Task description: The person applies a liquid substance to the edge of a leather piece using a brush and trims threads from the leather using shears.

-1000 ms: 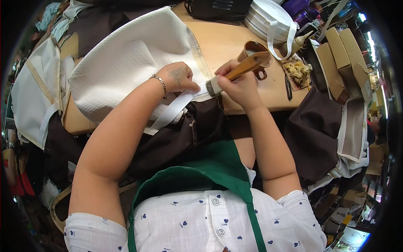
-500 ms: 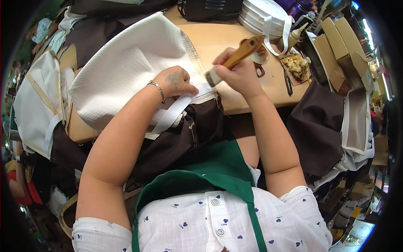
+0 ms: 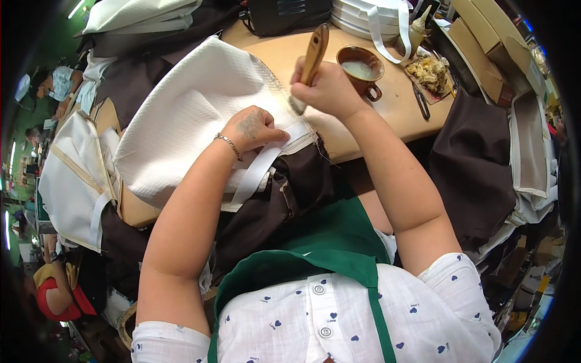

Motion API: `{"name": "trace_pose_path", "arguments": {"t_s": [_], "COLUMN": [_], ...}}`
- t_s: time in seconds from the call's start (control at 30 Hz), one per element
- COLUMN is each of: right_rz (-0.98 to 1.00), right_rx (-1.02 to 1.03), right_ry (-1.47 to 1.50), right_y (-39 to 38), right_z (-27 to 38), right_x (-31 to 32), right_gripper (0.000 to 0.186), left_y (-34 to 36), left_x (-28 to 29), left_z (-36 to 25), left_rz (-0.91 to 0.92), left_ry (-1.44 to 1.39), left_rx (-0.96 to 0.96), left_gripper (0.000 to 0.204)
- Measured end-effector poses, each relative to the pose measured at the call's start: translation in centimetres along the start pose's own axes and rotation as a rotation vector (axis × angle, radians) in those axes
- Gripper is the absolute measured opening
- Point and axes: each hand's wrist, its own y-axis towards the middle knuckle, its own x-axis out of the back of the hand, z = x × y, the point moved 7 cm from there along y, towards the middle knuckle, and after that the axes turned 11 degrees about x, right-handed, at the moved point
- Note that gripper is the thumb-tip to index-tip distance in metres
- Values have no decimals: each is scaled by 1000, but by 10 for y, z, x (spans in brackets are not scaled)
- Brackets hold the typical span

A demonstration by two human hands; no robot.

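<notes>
A textured white fabric piece (image 3: 181, 121) with dark brown cloth (image 3: 302, 181) along its near edge lies in front of me. With fingers curled and thumb pressed down, my left hand (image 3: 249, 128) grips a flat white tape (image 3: 257, 169) against the white fabric's near right corner. My right hand (image 3: 330, 88) is closed round the wooden handle of a flat paintbrush (image 3: 315, 54). Its bristles point down at the fabric's right border, just above the tape's end. Beyond that hand stands a brown mug (image 3: 370, 77) with whitish liquid inside.
Rolls of white tape (image 3: 354, 18) and a black box (image 3: 278, 17) stand at the back. To the right are a squeeze bottle (image 3: 414, 33), crusty yellowish residue (image 3: 431, 75), a black cutter (image 3: 420, 103), and cardboard boxes (image 3: 484, 48). Similar white pieces (image 3: 75, 175) hang at the left.
The brush has swung more upright, and its bristles have shifted from the tape's end up along the fabric border. The mug now shows more fully. My left hand keeps its hold on the tape.
</notes>
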Motion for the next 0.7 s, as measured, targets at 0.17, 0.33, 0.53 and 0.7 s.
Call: {"name": "trace_pose_path", "arguments": {"t_s": [0.17, 0.33, 0.53, 0.7], "right_rz": [-2, -93, -114, -136], "right_rx": [90, 159, 43, 59], "right_ry": [-64, 63, -65, -31], "right_y": [3, -1, -14, -36], "right_z": [6, 13, 7, 4], "right_x": [-3, -12, 8, 14], "right_gripper": [10, 9, 8, 10], "left_y": [0, 0, 1, 2], "left_x": [0, 1, -2, -1], "left_z": [-1, -1, 1, -2], "left_rz": [-20, -25, -8, -29], "left_ry": [5, 13, -40, -22], "left_rx": [43, 38, 51, 10], "left_gripper": [36, 36, 36, 35]}}
